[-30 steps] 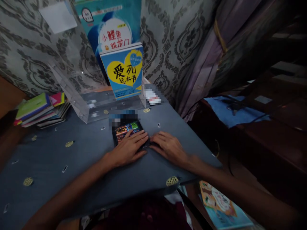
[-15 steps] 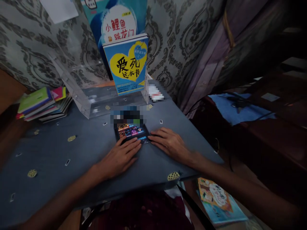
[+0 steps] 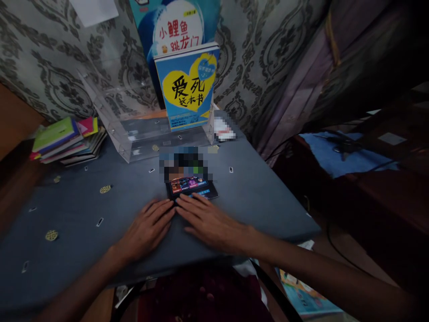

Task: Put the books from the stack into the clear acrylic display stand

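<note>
A dark, thin printed item [image 3: 211, 193] with small colourful pictures, like a booklet or card, lies flat on the table. Its upper part is pixelated. My right hand [image 3: 211, 220] lies palm down with fingers stretched out, the tips over the item's lower edge. Just to the left, my left hand [image 3: 149, 230] rests flat near the item's lower left corner, fingers extended. The fingertips of both hands nearly meet. Neither hand grips anything.
Behind the item, a clear acrylic rack [image 3: 125, 143] holds a blue book [image 3: 189, 118] with a yellow heart, in front of a taller teal book [image 3: 179, 22]. Stacked books [image 3: 67, 141] sit at the left of the grey tablecloth [image 3: 80, 201]. Another book [image 3: 308, 297] lies below, right.
My right hand has moved left from the item's right side to its lower edge. My left hand has slid left off its lower middle. The whole view has shifted slightly.
</note>
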`<act>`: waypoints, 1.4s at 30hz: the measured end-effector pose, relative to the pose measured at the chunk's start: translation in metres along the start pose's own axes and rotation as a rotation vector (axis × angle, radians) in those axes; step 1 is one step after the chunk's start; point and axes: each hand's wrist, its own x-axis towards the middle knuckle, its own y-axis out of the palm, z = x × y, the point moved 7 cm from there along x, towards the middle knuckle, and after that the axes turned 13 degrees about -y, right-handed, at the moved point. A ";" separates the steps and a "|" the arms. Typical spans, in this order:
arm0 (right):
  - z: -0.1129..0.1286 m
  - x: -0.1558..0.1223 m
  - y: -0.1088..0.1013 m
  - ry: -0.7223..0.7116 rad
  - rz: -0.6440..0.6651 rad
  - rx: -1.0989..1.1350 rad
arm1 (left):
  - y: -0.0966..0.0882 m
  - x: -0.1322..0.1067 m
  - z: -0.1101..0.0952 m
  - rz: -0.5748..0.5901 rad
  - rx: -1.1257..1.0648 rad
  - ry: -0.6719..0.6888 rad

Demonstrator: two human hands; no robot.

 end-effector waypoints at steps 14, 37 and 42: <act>-0.033 -0.045 -0.004 0.136 -0.036 0.001 | -0.010 0.011 0.001 -0.002 -0.075 0.007; -0.165 0.015 0.000 0.420 -0.118 0.016 | 0.040 0.071 0.103 -0.118 -0.597 -0.636; -0.161 0.014 0.005 0.430 -0.154 -0.008 | 0.047 0.067 0.116 -0.247 -1.263 -0.886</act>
